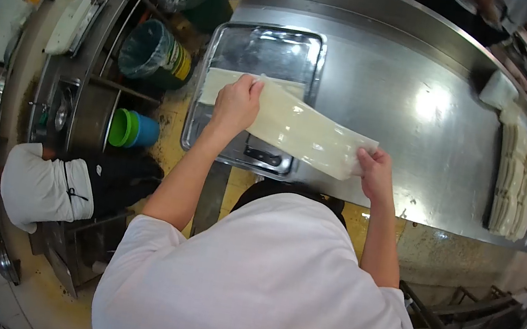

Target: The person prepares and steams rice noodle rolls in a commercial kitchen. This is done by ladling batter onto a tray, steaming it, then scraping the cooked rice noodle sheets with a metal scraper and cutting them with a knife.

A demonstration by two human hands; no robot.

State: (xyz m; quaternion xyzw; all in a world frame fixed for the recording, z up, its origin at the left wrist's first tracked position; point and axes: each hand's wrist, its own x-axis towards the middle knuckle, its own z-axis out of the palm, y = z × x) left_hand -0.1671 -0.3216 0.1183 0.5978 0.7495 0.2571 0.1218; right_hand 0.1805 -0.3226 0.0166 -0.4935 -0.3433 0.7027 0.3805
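Note:
A long, pale, shiny sheet (303, 129), like rolled dough, is stretched between my two hands. My left hand (237, 105) pinches its upper left part over the metal tray (266, 49). At the far right end, my right hand (375, 172) grips a corner, where the edge looks thin and translucent. Another pale strip (221, 82) lies on the tray beneath my left hand. In the tray's near right corner is a black-handled tool (264, 156), partly covered by the sheet.
The steel table (385, 80) runs to the right, with stacked pale packs (513, 178) at its end. Bins (151, 52) and coloured buckets (134, 129) stand on the floor at left. A person in a white shirt (49, 187) bends there; another person (487, 11) is beyond the table.

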